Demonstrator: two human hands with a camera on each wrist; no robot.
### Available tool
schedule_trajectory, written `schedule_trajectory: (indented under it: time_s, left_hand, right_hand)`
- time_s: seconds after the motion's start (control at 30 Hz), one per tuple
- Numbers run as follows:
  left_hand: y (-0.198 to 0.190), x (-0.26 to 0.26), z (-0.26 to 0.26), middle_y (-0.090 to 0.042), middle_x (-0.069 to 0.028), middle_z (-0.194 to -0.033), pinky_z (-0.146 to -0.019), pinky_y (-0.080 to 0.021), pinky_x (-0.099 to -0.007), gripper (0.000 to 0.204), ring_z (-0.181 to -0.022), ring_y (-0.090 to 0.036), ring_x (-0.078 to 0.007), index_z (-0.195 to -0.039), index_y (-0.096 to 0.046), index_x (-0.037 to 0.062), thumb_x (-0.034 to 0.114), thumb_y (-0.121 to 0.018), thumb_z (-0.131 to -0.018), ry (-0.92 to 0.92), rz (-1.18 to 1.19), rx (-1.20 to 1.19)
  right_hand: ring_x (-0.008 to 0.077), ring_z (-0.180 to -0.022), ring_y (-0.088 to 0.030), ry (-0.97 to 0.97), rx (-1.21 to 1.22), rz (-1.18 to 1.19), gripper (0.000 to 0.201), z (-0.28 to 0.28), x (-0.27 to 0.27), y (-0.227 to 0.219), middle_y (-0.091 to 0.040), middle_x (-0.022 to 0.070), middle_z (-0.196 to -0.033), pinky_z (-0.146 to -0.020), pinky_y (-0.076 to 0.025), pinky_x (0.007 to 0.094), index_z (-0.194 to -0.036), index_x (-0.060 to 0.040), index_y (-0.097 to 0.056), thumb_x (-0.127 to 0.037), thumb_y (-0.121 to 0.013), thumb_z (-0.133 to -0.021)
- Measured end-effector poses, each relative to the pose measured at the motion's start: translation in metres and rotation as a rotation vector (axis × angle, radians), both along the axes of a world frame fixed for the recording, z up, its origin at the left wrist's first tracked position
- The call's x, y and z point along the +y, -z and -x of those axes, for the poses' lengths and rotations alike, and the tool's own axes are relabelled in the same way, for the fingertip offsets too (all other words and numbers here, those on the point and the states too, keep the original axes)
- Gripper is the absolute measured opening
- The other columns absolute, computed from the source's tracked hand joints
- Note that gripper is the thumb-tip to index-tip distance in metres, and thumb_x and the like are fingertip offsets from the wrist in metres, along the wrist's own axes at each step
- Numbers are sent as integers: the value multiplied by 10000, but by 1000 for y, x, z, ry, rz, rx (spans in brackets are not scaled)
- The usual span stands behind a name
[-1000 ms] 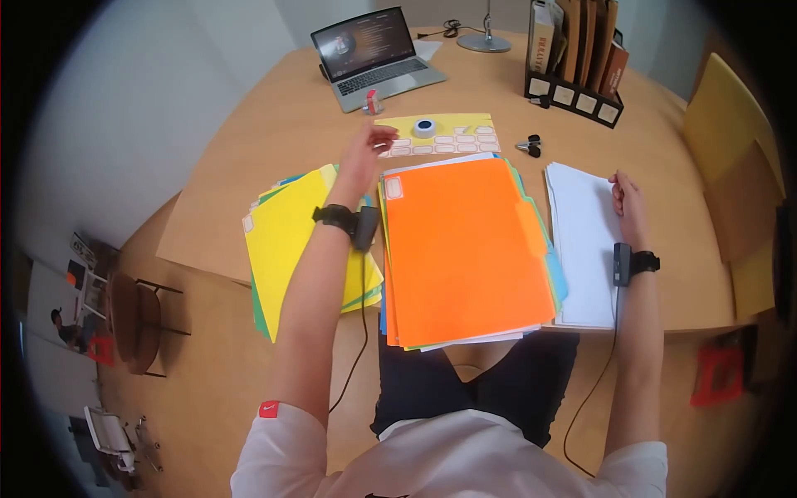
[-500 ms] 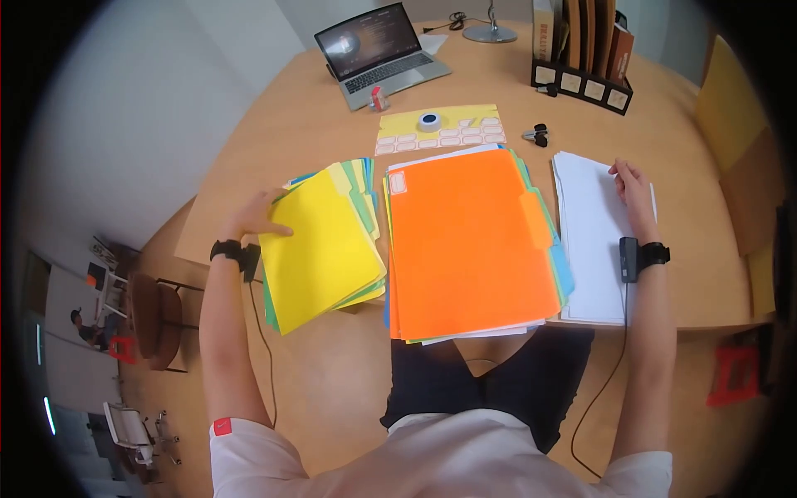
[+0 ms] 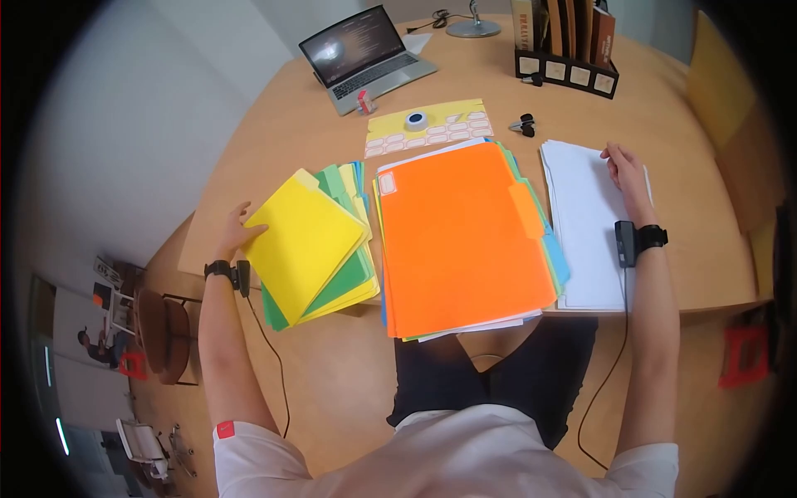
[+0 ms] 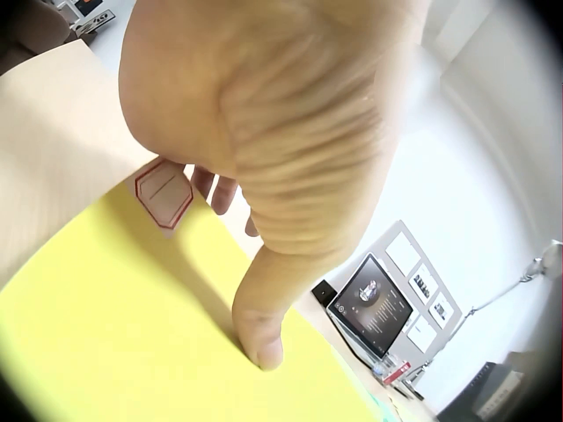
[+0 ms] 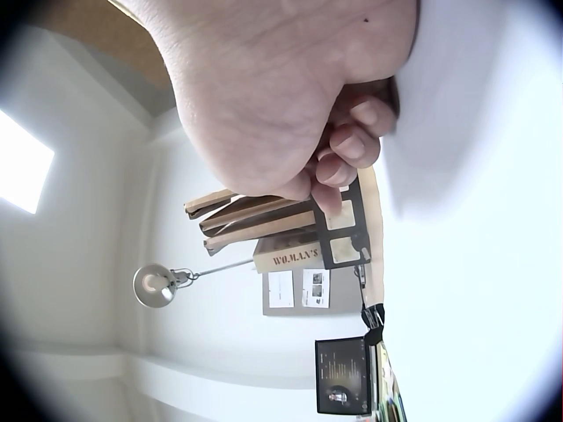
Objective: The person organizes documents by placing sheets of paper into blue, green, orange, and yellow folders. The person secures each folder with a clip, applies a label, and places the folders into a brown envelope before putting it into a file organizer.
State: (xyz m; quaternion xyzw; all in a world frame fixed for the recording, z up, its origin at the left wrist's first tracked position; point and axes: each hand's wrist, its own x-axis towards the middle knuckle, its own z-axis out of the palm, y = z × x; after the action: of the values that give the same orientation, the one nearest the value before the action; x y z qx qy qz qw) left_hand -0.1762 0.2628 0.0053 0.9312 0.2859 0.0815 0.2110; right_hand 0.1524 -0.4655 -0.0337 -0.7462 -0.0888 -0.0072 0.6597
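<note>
Yellow folder (image 3: 303, 241) on top of the left-hand pile, left of centre on the worktop (image 3: 249, 149). It lies askew to the folders under it. Sticker (image 4: 164, 193) with red border at its edge, close by the fingers in the left wrist view.

Left hand (image 3: 238, 232) at the folder's left side, pinching its edge: thumb laid flat on the yellow face, other fingers past the edge, their tips partly hidden.

Directly beneath: green folder (image 3: 353, 278), then more yellow, green and blue ones, tabs fanned toward the far side.

Just right of that pile, a taller stack with an orange folder (image 3: 461, 241) uppermost, bordered sticker in its far left corner; blue and green edges show at its right.

Farther right, white paper (image 3: 581, 232). Right hand (image 3: 627, 174) at its far right part, fingers loosely curled, nothing held.

Beyond the stacks: yellow sheet (image 3: 386, 127) with rows of stickers, a white round object (image 3: 417, 121) on it; black clips (image 3: 525, 125) to the right. At the back, laptop (image 3: 353, 50), lamp base (image 3: 473, 29), black rack (image 3: 564, 70) holding books.
</note>
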Motion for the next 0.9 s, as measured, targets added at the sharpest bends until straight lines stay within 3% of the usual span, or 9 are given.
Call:
schedule_trajectory:
  time_s: [0.13, 0.23, 0.33, 0.5, 0.63, 0.7, 0.73, 0.83, 0.9]
  left_hand:
    - [-12, 8, 1, -681, -80, -919, -745, -542, -302, 390, -825, -665, -161, -1185, -665, 81, 237, -804, -856, 21, 37, -24]
    - [-70, -53, 6, -672, -26, -775, -695, -497, -242, 181, -749, -651, -121, -1022, -673, 54, 206, -722, -938, -92, 193, 3]
    - [-85, -11, 21, -686, -18, -829, -709, -498, -233, 147, -770, -654, -112, -997, -659, 46, 192, -661, -987, 105, 308, -126]
    - [-142, 16, 52, -708, -30, -945, -767, -521, -245, 137, -822, -663, -119, -1069, -636, 39, 162, -624, -1010, 210, 564, -353]
    - [-158, 32, 51, -705, -52, -1056, -791, -534, -258, 202, -895, -665, -132, -1187, -600, 46, 150, -619, -1015, 335, 672, -487]
    - [-143, 31, 30, -695, -57, -1128, -932, -524, -296, 283, -1023, -662, -147, -1241, -596, 56, 212, -640, -1009, 333, 666, -470]
    - [-136, 17, 15, -691, -61, -1117, -904, -536, -291, 300, -1018, -661, -147, -1274, -567, 59, 190, -632, -1012, 331, 665, -468]
    - [-114, -100, -32, -681, -73, -1085, -819, -571, -279, 377, -1003, -658, -148, -1371, -483, 66, 123, -609, -1020, 435, 837, -515]
    - [-95, -135, -68, -698, -50, -1004, -815, -554, -275, 383, -973, -665, -141, -1351, -482, 87, 132, -636, -1004, 659, 983, -404]
  right_hand:
    - [3, -527, -310, -15, 6, 15, 353, -6, -4, 5, -397, -100, -616, -490, -226, 202, -854, -89, -662, -369, -566, -1047]
    - [5, -534, -314, -17, -3, 25, 355, -7, -4, 5, -400, -98, -623, -494, -230, 202, -854, -90, -663, -371, -566, -1048]
    - [6, -545, -324, 3, -4, 12, 359, 1, 0, 0, -400, -94, -623, -499, -233, 200, -855, -86, -664, -371, -564, -1049]
    - [7, -559, -335, -13, 10, 8, 355, -2, -1, 1, -400, -94, -626, -507, -245, 198, -857, -81, -665, -363, -564, -1048]
    - [8, -561, -339, -4, 9, 13, 355, -2, 0, 0, -404, -94, -627, -510, -252, 200, -853, -81, -666, -361, -566, -1046]
    - [9, -562, -343, -8, 8, 17, 353, -3, -1, 1, -406, -93, -623, -511, -253, 201, -851, -78, -668, -356, -568, -1043]
    - [10, -562, -345, -7, 7, 17, 352, -4, -2, 2, -407, -93, -621, -512, -254, 201, -849, -77, -669, -354, -569, -1042]
    - [14, -564, -358, 3, 8, 18, 344, -12, -4, 9, -421, -90, -618, -515, -261, 203, -847, -72, -673, -341, -572, -1036]
    - [17, -566, -373, 13, 10, 11, 341, -9, -4, 7, -443, -85, -619, -517, -270, 206, -846, -68, -678, -332, -571, -1033]
